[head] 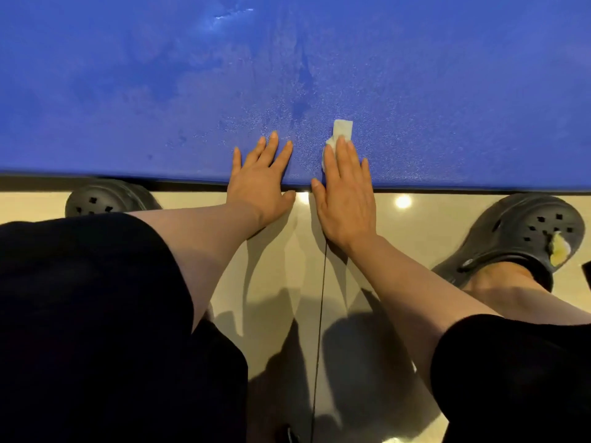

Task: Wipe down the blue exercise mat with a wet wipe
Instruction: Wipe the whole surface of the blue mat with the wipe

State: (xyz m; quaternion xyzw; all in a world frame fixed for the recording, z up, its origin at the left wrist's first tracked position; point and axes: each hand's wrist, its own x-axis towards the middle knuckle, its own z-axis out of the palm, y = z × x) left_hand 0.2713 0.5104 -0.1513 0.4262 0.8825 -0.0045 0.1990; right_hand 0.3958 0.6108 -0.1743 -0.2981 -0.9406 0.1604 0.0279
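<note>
The blue exercise mat (287, 75) fills the upper half of the head view, with darker damp streaks and a speckled sheen near its front edge. My right hand (347, 190) lies flat with straight fingers over the mat's front edge, pressing a white wet wipe (342, 129) onto the mat; the wipe pokes out beyond my fingertips and at the left of them. My left hand (260, 179) rests flat beside it, fingers spread on the mat, palm over the edge.
Glossy beige floor tile (303, 282) with a dark grout line runs below the mat. My feet in black clogs stand at the left (105, 198) and right (527, 231), close to the mat's edge. Dark shorts cover my knees at the bottom corners.
</note>
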